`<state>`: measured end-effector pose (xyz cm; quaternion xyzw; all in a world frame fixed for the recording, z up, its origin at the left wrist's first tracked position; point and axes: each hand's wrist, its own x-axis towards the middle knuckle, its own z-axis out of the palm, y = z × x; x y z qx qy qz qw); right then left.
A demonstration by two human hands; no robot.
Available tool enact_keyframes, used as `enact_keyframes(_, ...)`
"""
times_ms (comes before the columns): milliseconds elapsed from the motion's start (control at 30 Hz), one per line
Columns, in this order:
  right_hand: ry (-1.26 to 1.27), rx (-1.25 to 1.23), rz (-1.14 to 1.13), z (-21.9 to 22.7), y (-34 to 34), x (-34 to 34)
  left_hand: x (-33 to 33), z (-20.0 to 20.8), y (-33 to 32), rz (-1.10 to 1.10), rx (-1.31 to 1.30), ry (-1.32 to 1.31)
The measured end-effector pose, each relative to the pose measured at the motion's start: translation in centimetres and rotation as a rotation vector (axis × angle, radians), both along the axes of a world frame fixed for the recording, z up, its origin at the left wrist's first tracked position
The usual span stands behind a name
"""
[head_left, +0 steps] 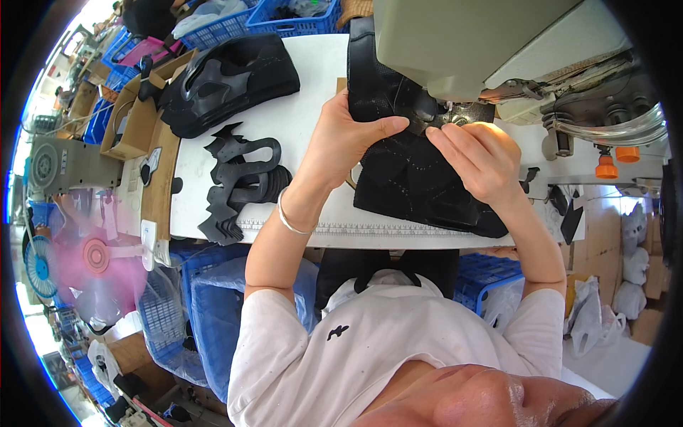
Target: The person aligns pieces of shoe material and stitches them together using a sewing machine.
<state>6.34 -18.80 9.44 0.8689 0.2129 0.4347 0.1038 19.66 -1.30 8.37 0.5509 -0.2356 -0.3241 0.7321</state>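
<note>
A black shoe upper (427, 181) of mesh-like fabric lies on the white table under the head of a sewing machine (448, 50). On its left side my left hand (345, 135) grips it, thumb stretched along the top and the other fingers hidden behind. My right hand (480, 158) is closed, its fingertips pressed onto the work beside the metal needle plate (473, 112). Whether those fingertips pinch a small overlay or only the upper is too small to make out. Another black part (364, 71) of the work rises behind my left thumb.
Left on the table (313, 192) are a stack of black cut overlays (242, 171) and a pile of black uppers (231, 82). A ruler strip (398, 229) runs along the front edge. A pink fan (96, 256) spins at far left. Blue crates (487, 277) stand below.
</note>
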Motion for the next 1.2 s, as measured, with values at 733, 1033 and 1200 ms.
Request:
enact_keyframes(733,-0.122,0.479,-0.196,-2.4,1.3,-2.6,-2.5,-0.6,-0.7,0.351,0.015,-1.765)
enact_keyframes(1033,0.342,2.076,0.235,-5.8,4.0,-2.6,-2.9,-0.6,-1.9,0.461,0.003,-1.817)
enact_keyframes(1200,0.258,1.957,0.179,-8.1,4.5,-2.0,-3.3,0.1,-2.1,0.427,0.111,-1.555)
